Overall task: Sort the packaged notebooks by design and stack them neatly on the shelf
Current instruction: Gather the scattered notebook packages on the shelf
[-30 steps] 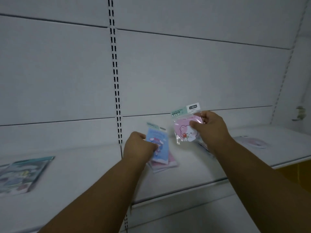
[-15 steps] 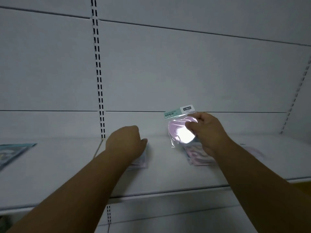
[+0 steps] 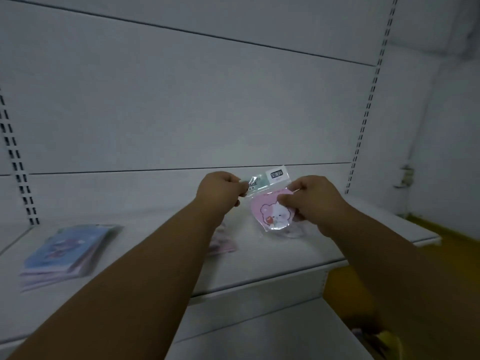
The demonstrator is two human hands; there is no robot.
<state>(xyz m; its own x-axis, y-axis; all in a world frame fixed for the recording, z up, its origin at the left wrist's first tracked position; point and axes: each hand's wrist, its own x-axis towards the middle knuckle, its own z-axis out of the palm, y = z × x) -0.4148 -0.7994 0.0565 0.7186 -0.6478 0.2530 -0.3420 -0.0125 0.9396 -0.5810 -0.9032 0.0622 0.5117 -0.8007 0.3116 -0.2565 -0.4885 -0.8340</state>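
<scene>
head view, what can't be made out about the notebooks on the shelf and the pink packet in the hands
- Pink packet: its right side is covered by the right hand; the left hand hides part of the header card's print.
- Pink stack: mostly behind the left forearm, design unreadable.
- Blue stack: motion-blurred, count and artwork unclear.
- Items under the packet: blurred and hidden by the packet.

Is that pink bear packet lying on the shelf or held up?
Held up: both hands, left hand and right hand, pinch the pink bear packet above the shelf.
</scene>
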